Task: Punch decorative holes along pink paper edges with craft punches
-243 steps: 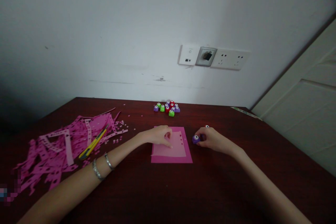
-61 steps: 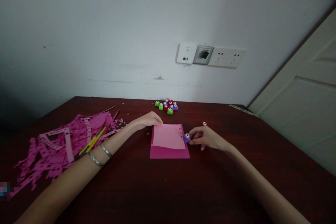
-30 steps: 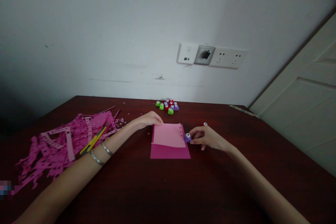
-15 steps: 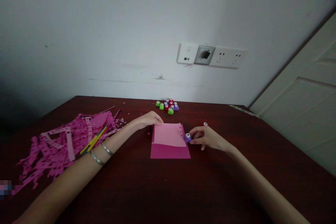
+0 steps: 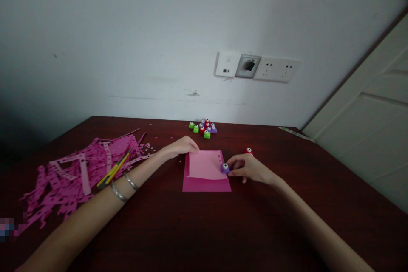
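Note:
My left hand [image 5: 185, 146] pinches the far left corner of a light pink sheet of paper [image 5: 204, 165]. That sheet lies over a darker pink sheet [image 5: 207, 185], which shows along the near side and in narrow strips at the edges. Small holes run down the light sheet's right side. Between the fingers of my right hand [image 5: 247, 167] is a small purple craft punch [image 5: 225, 169], set at the right edge of the light sheet. Whether the paper sits in its slot is hidden. A red craft punch [image 5: 249, 151] stands just behind my right hand.
A heap of punched pink paper strips [image 5: 70, 178] covers the table's left side, with a yellow utility knife [image 5: 114, 168] on top. Several green, red and purple punches [image 5: 202, 129] cluster near the wall. A thin patterned strip [image 5: 295, 133] lies at the far right. Wall sockets [image 5: 276, 69] are above.
Earlier my left hand lay on the paper and the purple punch was off its right side. In the last half second the light sheet shifted slightly right and the punch slightly left.

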`<move>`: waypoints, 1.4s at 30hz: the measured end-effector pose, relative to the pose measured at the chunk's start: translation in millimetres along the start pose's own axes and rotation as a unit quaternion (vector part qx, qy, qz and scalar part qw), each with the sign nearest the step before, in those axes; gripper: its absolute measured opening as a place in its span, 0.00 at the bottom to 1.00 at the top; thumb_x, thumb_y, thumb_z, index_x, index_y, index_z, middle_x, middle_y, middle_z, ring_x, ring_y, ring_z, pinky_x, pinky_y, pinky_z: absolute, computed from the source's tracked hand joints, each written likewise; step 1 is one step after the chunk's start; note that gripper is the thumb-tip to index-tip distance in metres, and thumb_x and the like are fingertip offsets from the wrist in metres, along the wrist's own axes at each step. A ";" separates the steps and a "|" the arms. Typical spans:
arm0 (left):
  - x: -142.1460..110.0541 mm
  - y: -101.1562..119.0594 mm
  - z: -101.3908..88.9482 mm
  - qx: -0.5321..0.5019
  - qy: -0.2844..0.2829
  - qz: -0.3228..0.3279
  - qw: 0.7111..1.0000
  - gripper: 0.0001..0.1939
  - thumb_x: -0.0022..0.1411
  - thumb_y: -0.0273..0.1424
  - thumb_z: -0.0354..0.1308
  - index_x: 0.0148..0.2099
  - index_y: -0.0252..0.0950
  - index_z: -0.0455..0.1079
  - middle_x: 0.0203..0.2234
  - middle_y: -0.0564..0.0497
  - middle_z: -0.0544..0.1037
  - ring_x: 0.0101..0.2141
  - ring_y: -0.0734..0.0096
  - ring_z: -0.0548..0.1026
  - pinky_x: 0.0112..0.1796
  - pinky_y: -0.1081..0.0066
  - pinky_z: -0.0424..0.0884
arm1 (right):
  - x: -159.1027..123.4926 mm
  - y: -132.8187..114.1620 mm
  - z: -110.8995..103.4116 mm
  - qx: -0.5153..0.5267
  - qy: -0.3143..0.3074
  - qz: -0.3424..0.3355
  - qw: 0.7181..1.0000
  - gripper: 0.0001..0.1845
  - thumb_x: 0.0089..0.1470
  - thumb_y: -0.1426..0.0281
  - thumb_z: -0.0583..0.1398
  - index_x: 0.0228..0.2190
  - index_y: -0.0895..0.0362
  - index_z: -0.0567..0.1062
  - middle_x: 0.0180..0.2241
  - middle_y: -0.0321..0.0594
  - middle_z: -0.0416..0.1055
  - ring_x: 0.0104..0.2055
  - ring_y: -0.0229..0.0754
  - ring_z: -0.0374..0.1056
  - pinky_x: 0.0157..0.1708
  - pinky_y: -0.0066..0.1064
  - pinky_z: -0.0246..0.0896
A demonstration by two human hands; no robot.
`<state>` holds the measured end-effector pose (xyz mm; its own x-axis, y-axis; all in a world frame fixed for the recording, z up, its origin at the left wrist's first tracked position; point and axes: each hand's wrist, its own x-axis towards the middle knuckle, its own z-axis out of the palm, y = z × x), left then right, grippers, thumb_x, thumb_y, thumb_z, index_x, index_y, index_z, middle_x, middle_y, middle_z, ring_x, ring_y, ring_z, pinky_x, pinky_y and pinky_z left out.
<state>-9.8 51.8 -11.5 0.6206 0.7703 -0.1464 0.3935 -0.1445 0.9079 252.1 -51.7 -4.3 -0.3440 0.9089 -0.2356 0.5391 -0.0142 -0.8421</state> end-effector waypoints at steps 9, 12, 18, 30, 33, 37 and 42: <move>2.1 -0.8 13.7 0.128 0.037 0.000 0.991 0.10 0.45 0.29 0.54 0.29 0.30 0.75 0.24 0.48 0.78 0.26 0.69 0.72 0.26 0.73 0.62 | 3.3 6.0 5.0 -0.021 0.002 -0.002 1.000 0.19 0.42 0.65 0.64 0.37 0.60 0.74 0.26 0.38 0.71 0.21 0.31 0.63 0.14 0.20 0.63; 4.0 -1.9 19.2 0.192 0.061 0.016 0.979 0.09 0.46 0.28 0.54 0.28 0.31 0.74 0.23 0.48 0.77 0.27 0.69 0.72 0.27 0.74 0.62 | 2.9 5.6 5.4 -0.027 0.003 0.001 1.000 0.19 0.42 0.65 0.64 0.37 0.60 0.74 0.27 0.38 0.71 0.20 0.31 0.62 0.14 0.21 0.63; -1.1 2.7 30.7 0.351 0.114 0.048 0.928 0.09 0.50 0.35 0.57 0.30 0.34 0.69 0.27 0.48 0.74 0.30 0.66 0.71 0.30 0.71 0.62 | 2.7 5.7 5.8 -0.033 0.005 -0.001 0.999 0.19 0.42 0.66 0.64 0.38 0.60 0.73 0.25 0.36 0.68 0.21 0.31 0.62 0.14 0.21 0.63; -4.5 4.3 36.6 0.364 0.107 0.072 0.922 0.06 0.52 0.31 0.55 0.26 0.34 0.67 0.25 0.48 0.72 0.28 0.68 0.69 0.29 0.71 0.60 | 1.5 2.3 6.6 -0.034 -0.003 -0.005 0.999 0.20 0.42 0.66 0.64 0.39 0.60 0.72 0.27 0.36 0.68 0.20 0.30 0.61 0.14 0.20 0.63; -4.7 3.1 36.1 0.338 0.108 0.056 0.933 0.07 0.51 0.33 0.55 0.26 0.34 0.68 0.25 0.48 0.73 0.25 0.71 0.69 0.26 0.73 0.58 | -0.5 -2.3 5.5 -0.020 -0.008 -0.009 1.000 0.21 0.41 0.65 0.65 0.39 0.59 0.72 0.32 0.39 0.69 0.23 0.31 0.62 0.15 0.20 0.63; -4.0 2.6 35.7 0.332 0.108 0.055 0.935 0.08 0.51 0.33 0.55 0.26 0.34 0.68 0.24 0.48 0.74 0.24 0.71 0.68 0.24 0.73 0.56 | -1.1 -4.9 2.1 -0.001 0.037 0.003 0.999 0.21 0.41 0.57 0.64 0.32 0.60 0.71 0.30 0.40 0.69 0.23 0.32 0.63 0.11 0.19 0.59; -2.9 5.6 38.8 0.312 0.126 0.075 0.939 0.15 0.55 0.37 0.51 0.22 0.33 0.66 0.18 0.51 0.70 0.21 0.75 0.65 0.23 0.73 0.54 | 2.6 -2.1 3.7 0.033 0.071 0.084 0.993 0.26 0.46 0.47 0.55 0.19 0.59 0.66 0.14 0.34 0.64 0.11 0.27 0.53 0.07 0.19 0.44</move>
<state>16.8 24.6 -21.2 0.5518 0.8233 0.1327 0.6838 -0.5378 0.4932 247.2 -50.8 -4.9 -0.1388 0.9407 -0.3095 0.5261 -0.1948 -0.8278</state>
